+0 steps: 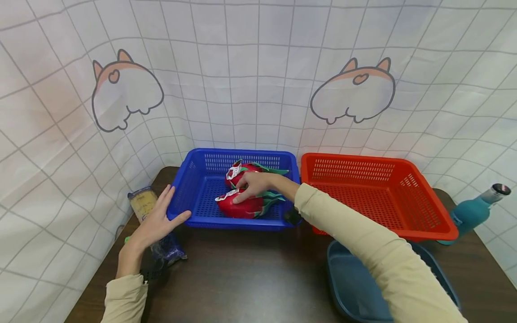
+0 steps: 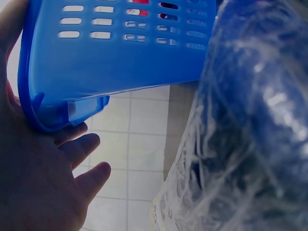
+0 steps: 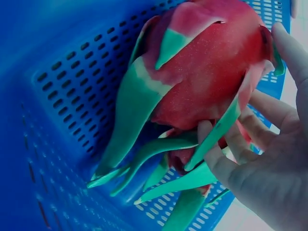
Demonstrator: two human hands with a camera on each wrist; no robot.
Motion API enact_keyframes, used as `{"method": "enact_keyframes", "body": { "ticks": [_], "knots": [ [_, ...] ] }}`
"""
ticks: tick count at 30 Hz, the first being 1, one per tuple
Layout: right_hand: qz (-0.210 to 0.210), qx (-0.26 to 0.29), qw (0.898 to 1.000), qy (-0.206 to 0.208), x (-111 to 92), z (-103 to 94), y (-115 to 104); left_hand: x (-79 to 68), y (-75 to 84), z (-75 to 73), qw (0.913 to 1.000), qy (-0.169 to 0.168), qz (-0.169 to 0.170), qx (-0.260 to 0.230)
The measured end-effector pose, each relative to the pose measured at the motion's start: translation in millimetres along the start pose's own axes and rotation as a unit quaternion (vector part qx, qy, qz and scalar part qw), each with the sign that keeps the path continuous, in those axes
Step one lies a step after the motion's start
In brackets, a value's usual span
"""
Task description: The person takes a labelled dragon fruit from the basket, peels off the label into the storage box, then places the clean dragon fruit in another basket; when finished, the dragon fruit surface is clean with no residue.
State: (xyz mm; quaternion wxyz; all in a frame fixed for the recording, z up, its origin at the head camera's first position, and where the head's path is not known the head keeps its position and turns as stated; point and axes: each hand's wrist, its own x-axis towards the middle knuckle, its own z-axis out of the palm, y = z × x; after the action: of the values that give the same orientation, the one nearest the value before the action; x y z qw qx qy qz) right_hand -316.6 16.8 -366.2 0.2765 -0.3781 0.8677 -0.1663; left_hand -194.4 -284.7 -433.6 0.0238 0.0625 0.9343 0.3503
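Note:
Two red dragon fruits with green leafy tips lie in a blue plastic basket point(image 1: 210, 184). My right hand point(image 1: 255, 184) reaches in from the right and grips the nearer dragon fruit point(image 1: 242, 207). In the right wrist view its thumb is at one side of this fruit point(image 3: 202, 72), with the fingers curled round the other side, between the two fruits. The farther dragon fruit point(image 1: 252, 169) carries a white label and is partly covered by that hand. My left hand point(image 1: 159, 222) is at the basket's left end, fingers extended and thumb spread along the rim.
A red basket point(image 1: 355, 197) stands right of the blue one. In front of it, a dark blue tub point(image 1: 355, 287) lies partly under my right sleeve. A teal bottle point(image 1: 472, 213) leans at far right. Clear-wrapped packages, one yellow point(image 1: 143, 202) and one blue point(image 1: 171, 249), lie near my left hand.

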Motion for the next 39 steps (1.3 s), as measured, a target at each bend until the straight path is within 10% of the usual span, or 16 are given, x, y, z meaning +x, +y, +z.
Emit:
{"method": "enact_keyframes", "body": {
  "ticks": [29,39],
  "knots": [
    [0.056,0.071,0.996,0.007,-1,14.0,-2,-0.5,-0.1,0.1,1.0000,-0.007,-0.004,0.002],
    [0.028,-0.002,0.998,0.055,2,20.0,-5,0.3,0.1,-1.3,1.0000,-0.007,-0.005,0.001]
  ]
}}
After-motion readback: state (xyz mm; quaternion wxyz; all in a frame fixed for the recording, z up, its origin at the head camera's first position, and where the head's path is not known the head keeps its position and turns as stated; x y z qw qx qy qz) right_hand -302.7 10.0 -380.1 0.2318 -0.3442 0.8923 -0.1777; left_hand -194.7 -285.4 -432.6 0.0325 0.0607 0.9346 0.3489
